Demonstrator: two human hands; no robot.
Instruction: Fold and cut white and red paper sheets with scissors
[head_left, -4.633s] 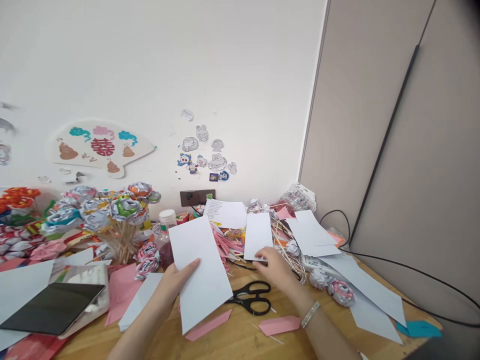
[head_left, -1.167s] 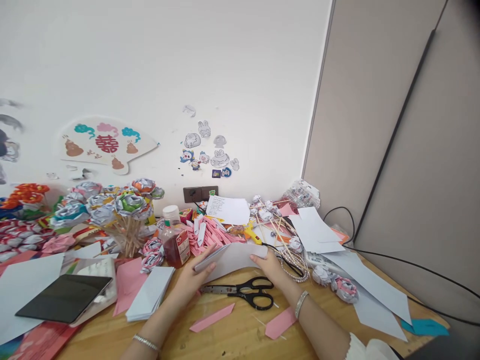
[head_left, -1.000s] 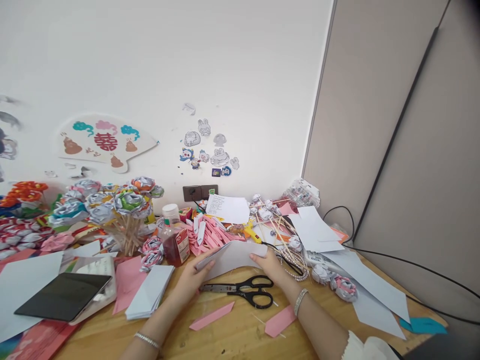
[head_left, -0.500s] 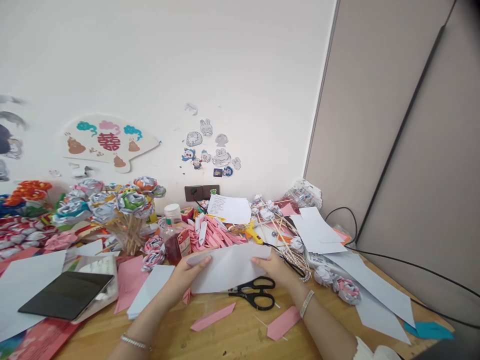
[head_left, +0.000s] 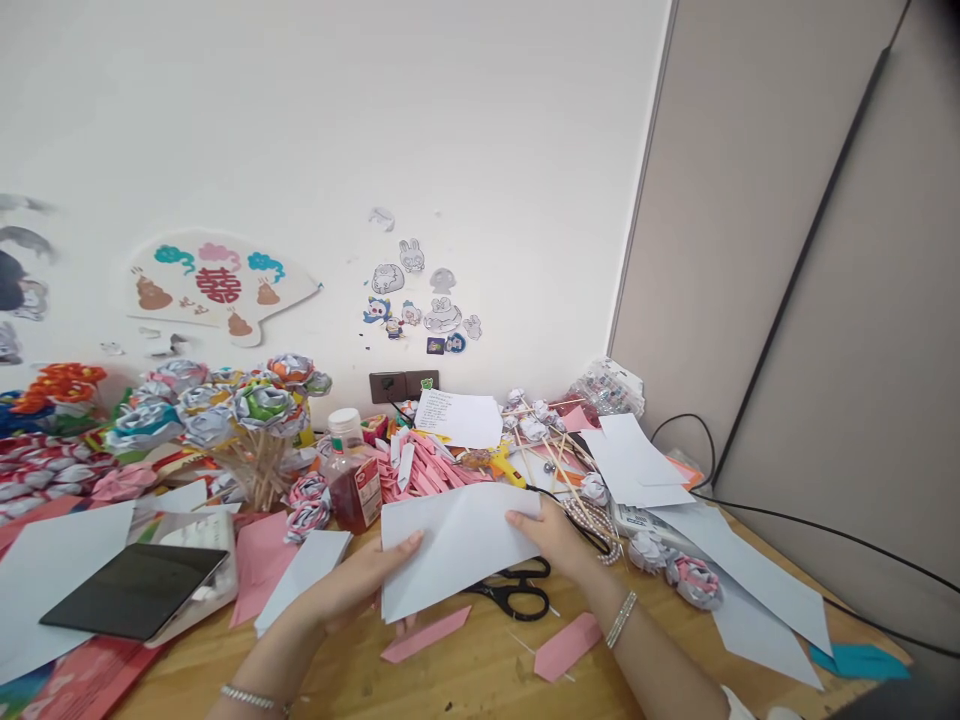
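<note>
A white sheet of paper (head_left: 457, 550), with a faint crease down it, is held up between both hands above the wooden table. My left hand (head_left: 371, 575) grips its left edge, thumb on top and fingers underneath. At the right edge, my right hand (head_left: 551, 535) pinches the paper with the thumb in front. Whether it is one sheet or more I cannot tell. Black-handled scissors (head_left: 517, 600) lie beneath, their blades hidden by the paper. Two pink paper strips (head_left: 427, 634) rest on the table near me.
Paper flowers on sticks (head_left: 259, 430) stand at the left behind a dark tablet (head_left: 135, 590). A bottle of red liquid (head_left: 352, 490) and a heap of pink strips (head_left: 427, 462) lie ahead. White sheets (head_left: 750, 575), a yellow glue gun (head_left: 506, 468) and a black cable (head_left: 817, 540) are on the right.
The paper has tilted, its near left edge now lower and its face turned more towards me. My left hand has shifted down along the left side; my right hand has moved little.
</note>
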